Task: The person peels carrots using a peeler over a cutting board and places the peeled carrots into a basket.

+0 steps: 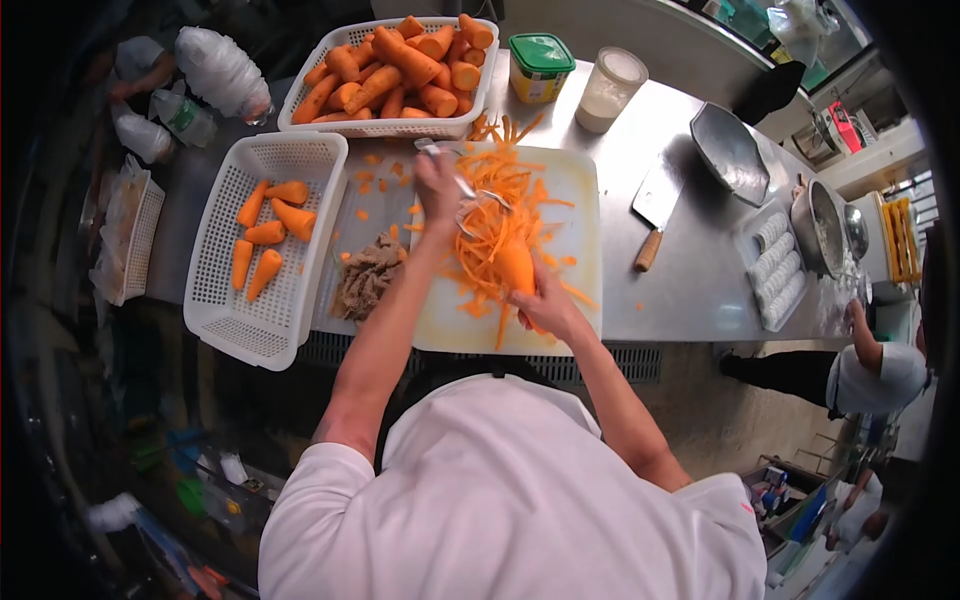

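My left hand [433, 188] is closed around a silvery metal peeler [465, 188], blurred by motion, above a heap of peelings. My right hand [548, 303] grips a thick carrot [514, 266] by its near end, the other end leaning into the orange strips. Long carrot peelings [490, 165] are spread over the white cutting board [572, 190]. The peeler's head is partly lost among the strips, so contact with the carrot is hard to make out.
A white basket [215, 230] at left holds several peeled carrots [265, 232]. Behind the board, another basket [300, 95] is piled with carrots. A brown cloth [370, 275] lies beside my left forearm. Rightward are a cleaver [657, 200], a tray [770, 265] and a co-worker [875, 375].
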`<action>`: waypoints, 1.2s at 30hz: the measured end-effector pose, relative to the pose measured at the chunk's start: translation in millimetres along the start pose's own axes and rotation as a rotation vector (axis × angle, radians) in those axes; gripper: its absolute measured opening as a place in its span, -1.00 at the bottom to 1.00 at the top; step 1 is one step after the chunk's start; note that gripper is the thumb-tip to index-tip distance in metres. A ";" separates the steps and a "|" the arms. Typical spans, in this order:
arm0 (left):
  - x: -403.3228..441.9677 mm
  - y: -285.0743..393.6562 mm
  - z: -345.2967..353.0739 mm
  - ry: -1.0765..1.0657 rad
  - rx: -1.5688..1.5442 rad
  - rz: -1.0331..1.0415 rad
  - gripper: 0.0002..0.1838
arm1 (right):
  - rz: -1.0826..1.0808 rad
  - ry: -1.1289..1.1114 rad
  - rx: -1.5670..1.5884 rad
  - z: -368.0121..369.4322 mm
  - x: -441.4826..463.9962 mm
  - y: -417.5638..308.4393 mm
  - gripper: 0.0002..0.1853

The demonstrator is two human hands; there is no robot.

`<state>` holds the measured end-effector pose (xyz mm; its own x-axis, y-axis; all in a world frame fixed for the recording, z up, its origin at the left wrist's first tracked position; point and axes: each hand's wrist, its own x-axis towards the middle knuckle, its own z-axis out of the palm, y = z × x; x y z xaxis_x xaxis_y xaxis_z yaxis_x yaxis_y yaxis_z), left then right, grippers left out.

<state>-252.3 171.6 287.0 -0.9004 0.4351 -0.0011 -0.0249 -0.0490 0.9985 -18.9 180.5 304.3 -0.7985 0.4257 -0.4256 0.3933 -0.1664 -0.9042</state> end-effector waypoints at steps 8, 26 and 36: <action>1.4 -3.9 1.8 0.022 0.027 -0.015 -0.64 | 0.001 0.072 -0.183 2.5 -11.5 -22.2 -0.36; 13.3 -15.9 -19.7 0.125 0.076 -0.035 -0.64 | -0.297 0.320 -0.556 -4.3 -12.1 13.1 -0.36; -34.5 -5.8 14.5 -0.190 -0.053 -0.057 -0.62 | -0.089 0.017 0.088 2.4 2.7 -1.1 -0.32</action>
<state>-214.8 170.0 282.0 -0.7987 0.6002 -0.0426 -0.1014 -0.0644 0.9928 -22.5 179.7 304.0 -0.8205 0.4570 -0.3433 0.2791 -0.2038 -0.9384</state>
